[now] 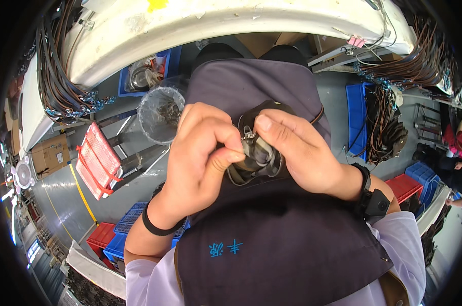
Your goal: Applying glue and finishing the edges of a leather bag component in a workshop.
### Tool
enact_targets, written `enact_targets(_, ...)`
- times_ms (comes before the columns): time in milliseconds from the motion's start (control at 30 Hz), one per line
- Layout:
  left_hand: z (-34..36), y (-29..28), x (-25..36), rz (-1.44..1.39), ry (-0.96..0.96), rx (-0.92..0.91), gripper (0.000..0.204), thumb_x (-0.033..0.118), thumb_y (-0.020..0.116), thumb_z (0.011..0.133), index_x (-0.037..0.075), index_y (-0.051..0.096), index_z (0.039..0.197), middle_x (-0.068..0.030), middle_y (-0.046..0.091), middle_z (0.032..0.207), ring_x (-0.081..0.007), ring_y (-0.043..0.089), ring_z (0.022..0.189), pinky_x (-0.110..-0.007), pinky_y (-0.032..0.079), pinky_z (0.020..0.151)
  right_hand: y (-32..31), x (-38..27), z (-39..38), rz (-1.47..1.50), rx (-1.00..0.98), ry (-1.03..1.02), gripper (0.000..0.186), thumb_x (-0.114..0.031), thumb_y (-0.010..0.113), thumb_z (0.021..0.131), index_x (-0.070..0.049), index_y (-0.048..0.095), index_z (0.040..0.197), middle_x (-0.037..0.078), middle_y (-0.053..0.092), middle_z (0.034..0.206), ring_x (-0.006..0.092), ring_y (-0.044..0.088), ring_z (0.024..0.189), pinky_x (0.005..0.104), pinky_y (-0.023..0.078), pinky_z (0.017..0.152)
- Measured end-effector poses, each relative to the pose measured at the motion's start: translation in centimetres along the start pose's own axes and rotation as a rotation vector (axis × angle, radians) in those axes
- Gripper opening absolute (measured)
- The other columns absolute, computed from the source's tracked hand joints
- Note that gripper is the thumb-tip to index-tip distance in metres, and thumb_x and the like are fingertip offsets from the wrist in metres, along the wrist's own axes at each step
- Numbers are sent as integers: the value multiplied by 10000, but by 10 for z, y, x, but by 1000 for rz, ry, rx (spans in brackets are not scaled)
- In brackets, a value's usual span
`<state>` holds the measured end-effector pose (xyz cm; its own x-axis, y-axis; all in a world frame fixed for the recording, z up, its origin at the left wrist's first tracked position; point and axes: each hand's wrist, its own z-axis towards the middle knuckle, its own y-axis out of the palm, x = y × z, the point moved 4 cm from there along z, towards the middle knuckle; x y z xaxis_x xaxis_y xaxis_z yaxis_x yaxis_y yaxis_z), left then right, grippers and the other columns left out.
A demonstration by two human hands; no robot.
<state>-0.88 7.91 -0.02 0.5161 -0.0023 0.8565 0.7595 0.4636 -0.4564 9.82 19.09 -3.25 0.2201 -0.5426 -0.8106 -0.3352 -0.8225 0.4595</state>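
In my lap, over the dark apron, I hold a small camouflage fabric pouch with dark trim. A shiny metal clasp sits at its upper edge, between my two hands. Thumb and forefinger of my left hand are pinched together at the pouch's left edge, just below the clasp. What exactly lies between those fingertips is too small to see. My right hand is closed over the right side, its thumb pressing the fabric beside the clasp, while its other fingers are mostly hidden behind.
Ahead is a white worktable with bundles of dark straps hanging at its left end and more straps at its right. A lined waste bin stands left of my knees. Blue crates flank me.
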Motion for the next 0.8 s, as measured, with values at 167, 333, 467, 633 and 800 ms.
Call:
enact_targets(167, 1, -6, 2, 41, 123, 22, 90, 116, 614, 843, 68, 541, 821, -60, 500, 852, -154, 465, 834, -251, 385, 756, -2, -8, 9, 22, 32, -9, 299, -253, 395, 1000, -28, 510, 839, -28, 520, 751, 22, 443, 697, 209, 403, 635)
enact_targets(333, -2, -23, -41, -741, -399, 249, 128, 191, 543, 923, 66, 517, 916, -15, 480, 909, -116, 413, 824, -267, 346, 769, -2, -12, 8, -6, -16, -12, 293, -240, 385, 1002, -35, 507, 832, -28, 523, 759, 28, 451, 710, 208, 402, 649)
enact_targets(467, 12, -67, -71, -314, -438, 455, 101, 128, 540, 913, 28, 547, 924, -4, 502, 897, -90, 443, 827, -228, 362, 777, -13, -14, 9, -72, -25, -85, 297, -246, 382, 1001, -36, 505, 831, -36, 513, 766, 29, 438, 711, 210, 398, 659)
enact_targets(633, 59, -112, -90, 381, -213, 591, 92, 103, 577, 856, 14, 576, 880, -104, 552, 966, -233, 504, 916, -315, 378, 864, -25, -13, 14, -79, 12, -97, 302, -279, 404, 994, -39, 523, 856, -39, 514, 776, 33, 443, 725, 204, 383, 669)
enact_targets(800, 85, -121, -127, 835, -197, 572, 155, 159, 617, 834, 17, 616, 897, -132, 597, 944, -281, 537, 875, -372, 403, 844, -19, -21, 20, -35, 88, -30, 316, -274, 429, 971, -33, 481, 774, 3, 447, 749, 76, 399, 699, 227, 343, 653)
